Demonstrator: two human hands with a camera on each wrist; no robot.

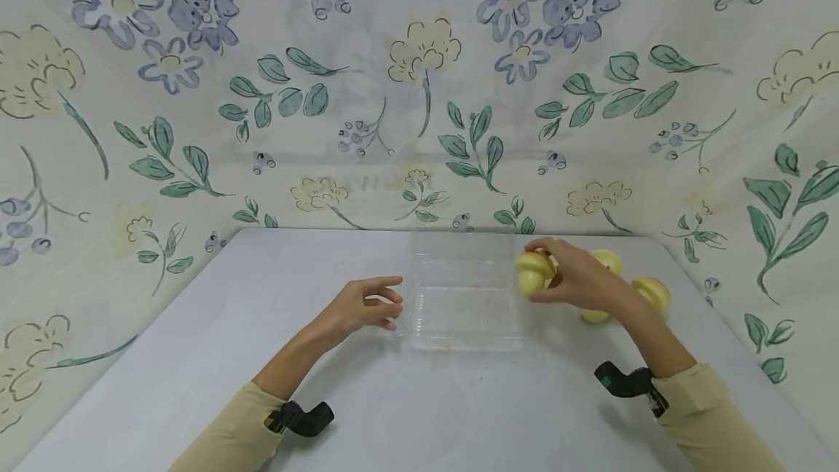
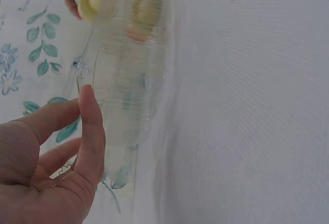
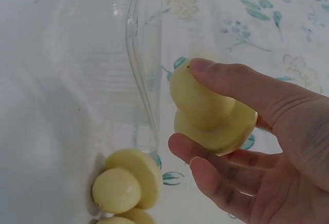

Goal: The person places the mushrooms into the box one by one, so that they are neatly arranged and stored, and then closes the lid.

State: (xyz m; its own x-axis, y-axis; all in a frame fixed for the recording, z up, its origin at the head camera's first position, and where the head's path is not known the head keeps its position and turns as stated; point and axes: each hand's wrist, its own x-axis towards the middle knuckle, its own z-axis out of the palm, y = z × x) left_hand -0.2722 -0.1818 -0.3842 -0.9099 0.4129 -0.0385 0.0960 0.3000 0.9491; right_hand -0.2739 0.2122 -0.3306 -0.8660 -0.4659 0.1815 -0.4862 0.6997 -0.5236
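- A pale yellow mushroom-shaped piece (image 1: 532,272) is in the air, close to the right edge of the clear container and higher than its rim; it does not rest on the table.
- The right hand (image 1: 585,277) pinches this piece: the thumb lies on one side, and curved fingers support it from the other side.
- The clear container (image 1: 472,344) stands on the table between the two hands. It is see-through and its top is open.
- The left hand (image 1: 362,304) is just beside the left edge of the container, with the fingers apart and loosely bent. In the left wrist view a fingertip overlaps the rim, but I cannot tell if it really touches.
- More yellow pieces lie on the table to the right of the container, near the right hand and partly hidden by it: one behind (image 1: 607,261), one farther right (image 1: 652,293) with a reddish tint, and one in front (image 1: 595,316).
- The table (image 1: 406,414) is whitish.
- Beige sleeves (image 1: 229,432) cover both forearms, and a black device (image 1: 308,419) is worn at each wrist.
- Behind the table hangs a pale backdrop (image 1: 393,159) with blue and yellow flowers and green leaves.
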